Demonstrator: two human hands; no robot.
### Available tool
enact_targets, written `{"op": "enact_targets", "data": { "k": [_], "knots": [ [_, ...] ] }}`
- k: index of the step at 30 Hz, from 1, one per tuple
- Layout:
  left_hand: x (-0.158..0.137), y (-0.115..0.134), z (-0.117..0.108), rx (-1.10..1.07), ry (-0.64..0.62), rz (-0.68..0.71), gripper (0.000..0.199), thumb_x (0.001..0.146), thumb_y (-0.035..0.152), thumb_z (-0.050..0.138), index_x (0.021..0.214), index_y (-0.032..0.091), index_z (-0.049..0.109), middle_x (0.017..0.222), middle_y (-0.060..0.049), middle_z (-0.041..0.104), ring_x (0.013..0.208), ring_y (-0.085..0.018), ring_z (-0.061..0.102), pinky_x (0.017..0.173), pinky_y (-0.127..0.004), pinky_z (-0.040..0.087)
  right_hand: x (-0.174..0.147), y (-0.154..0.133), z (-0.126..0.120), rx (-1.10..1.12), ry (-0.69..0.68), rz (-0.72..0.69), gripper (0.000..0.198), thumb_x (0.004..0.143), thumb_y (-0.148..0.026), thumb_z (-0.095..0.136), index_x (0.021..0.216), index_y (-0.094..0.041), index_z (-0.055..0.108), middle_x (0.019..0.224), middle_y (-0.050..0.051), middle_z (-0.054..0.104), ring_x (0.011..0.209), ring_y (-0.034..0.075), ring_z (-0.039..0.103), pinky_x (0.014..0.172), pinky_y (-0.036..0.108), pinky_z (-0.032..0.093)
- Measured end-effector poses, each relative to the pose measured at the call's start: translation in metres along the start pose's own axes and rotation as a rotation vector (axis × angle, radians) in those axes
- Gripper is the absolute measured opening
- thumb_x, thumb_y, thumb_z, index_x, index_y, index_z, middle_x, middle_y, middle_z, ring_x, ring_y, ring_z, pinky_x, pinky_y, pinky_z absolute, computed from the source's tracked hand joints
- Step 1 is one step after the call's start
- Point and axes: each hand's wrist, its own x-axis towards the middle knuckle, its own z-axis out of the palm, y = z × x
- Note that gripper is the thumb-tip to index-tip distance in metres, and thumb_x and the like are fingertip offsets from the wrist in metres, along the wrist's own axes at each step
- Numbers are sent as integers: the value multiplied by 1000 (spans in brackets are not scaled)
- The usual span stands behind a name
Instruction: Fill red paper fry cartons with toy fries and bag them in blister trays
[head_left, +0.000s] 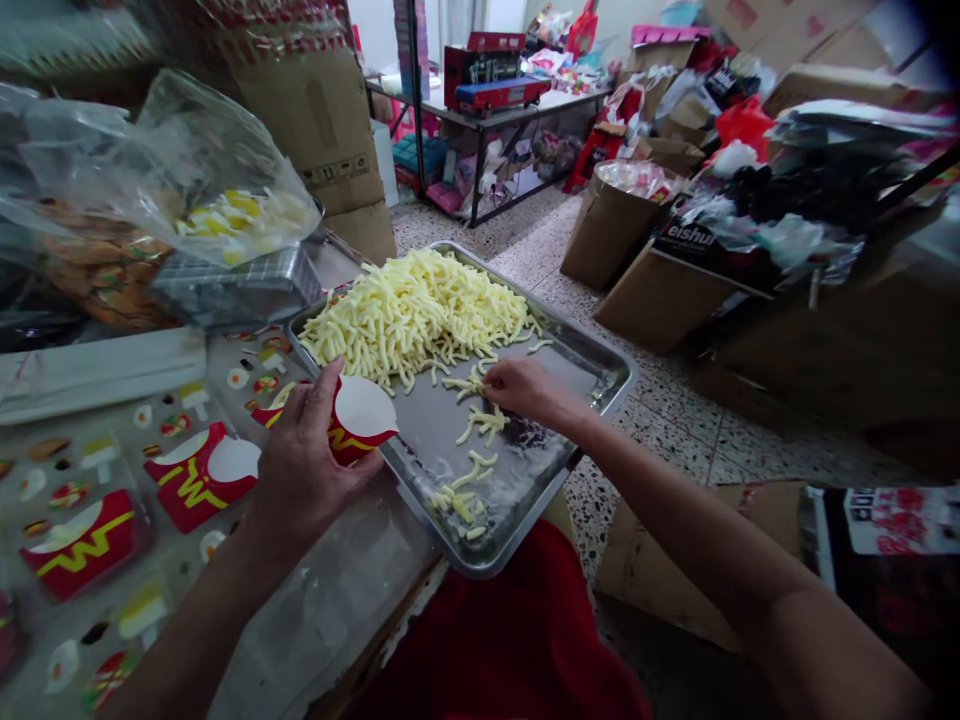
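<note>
In the head view my left hand (311, 455) is wrapped round a red fry box (365, 412) with a yellow zigzag mark and a white inside, tilted at the tray's near left edge. A metal tray (630, 375) carries a large heap of pale yellow fries (416, 305) at its far end, with several loose ones nearer. Over the tray's middle, my right hand (529, 388) has its fingers pinched at a few loose fries (466, 385). How many it grips is hidden.
Left on the table lie fry boxes (201, 482) among small food-shaped pieces (175, 425). Clear plastic bags (217, 150) and a grey box (236, 285) stand behind them. Cardboard boxes (664, 290) fill the floor at right. A red machine (491, 75) sits on a far table.
</note>
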Motion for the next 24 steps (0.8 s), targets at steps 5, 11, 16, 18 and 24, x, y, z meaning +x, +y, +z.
{"op": "enact_targets", "data": {
  "k": [5,11,16,18,24],
  "knots": [
    [8,-6,10,4,-30,-16,95,73,31,76,157,22,33,124,-11,59,115,-31,61,102,-43,53,2,28,-21,-49,16,-3,19,84,-23,75,102,-22,81,91,4,76,75,15,61,70,27,42],
    [11,-2,22,-40,-63,-52,93,75,32,76,156,18,33,134,-13,57,122,-32,59,106,-45,51,-38,5,-24,-217,42,-195,18,88,-22,70,103,-23,80,93,5,74,87,19,62,77,30,42],
    [8,12,19,-37,-128,8,93,75,31,76,156,21,33,134,-13,57,122,-33,59,105,-44,52,-55,-18,7,-404,-114,-282,13,89,-23,65,83,-19,76,86,6,69,78,18,58,77,34,38],
    [5,13,20,-45,-138,39,93,75,31,76,157,23,31,134,-13,57,122,-32,60,105,-43,52,-56,-16,14,-345,-83,-252,15,85,-20,64,73,-17,73,83,6,67,76,17,56,76,34,38],
    [4,12,26,-71,-185,25,91,74,32,75,155,22,35,137,-12,57,125,-33,58,108,-44,49,-52,7,-5,625,-60,231,19,77,-36,71,74,-17,72,71,1,65,60,11,53,56,25,39]
  ]
}}
